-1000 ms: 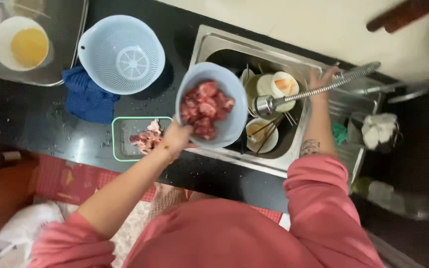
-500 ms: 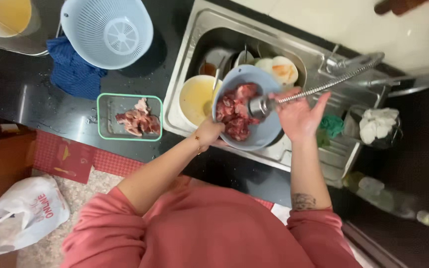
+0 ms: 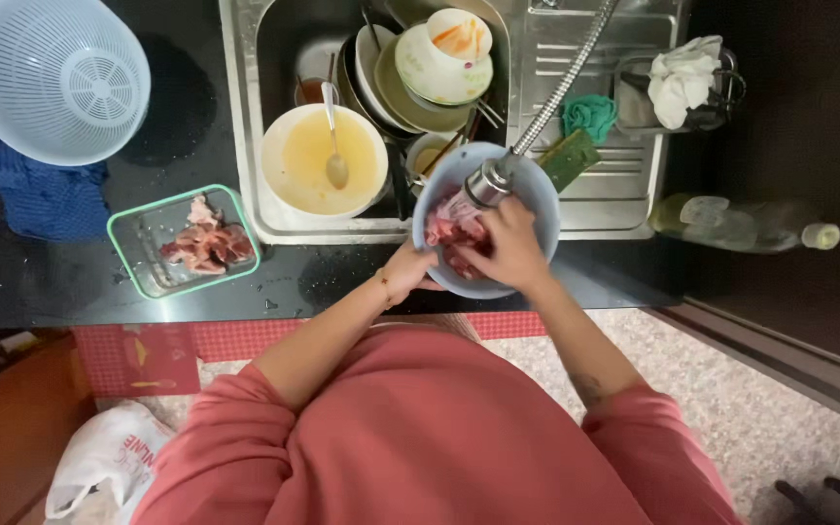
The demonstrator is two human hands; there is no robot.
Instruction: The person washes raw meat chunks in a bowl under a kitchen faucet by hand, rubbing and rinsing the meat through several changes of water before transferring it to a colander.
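Near the centre of the frame, the left hand [image 3: 408, 274] is gripping the near rim of a pale blue round plastic bowl [image 3: 537, 199] holding raw red meat pieces [image 3: 442, 231], at the front edge of the steel sink [image 3: 624, 185]. The right hand [image 3: 506, 245] is closing around the metal spray head of a flexible spring hose [image 3: 483, 183], aiming it into the bowl. Left of them on the dark worktop [image 3: 70, 282], a green-rimmed glass container [image 3: 138, 238] is holding more meat. Farther up, dirty dishes are sitting in the sink, and a pale blue colander [image 3: 46, 73] is resting in the upper left.

Black counter [image 3: 51, 282]: colander [image 3: 51, 78], meat tray [image 3: 185, 241]
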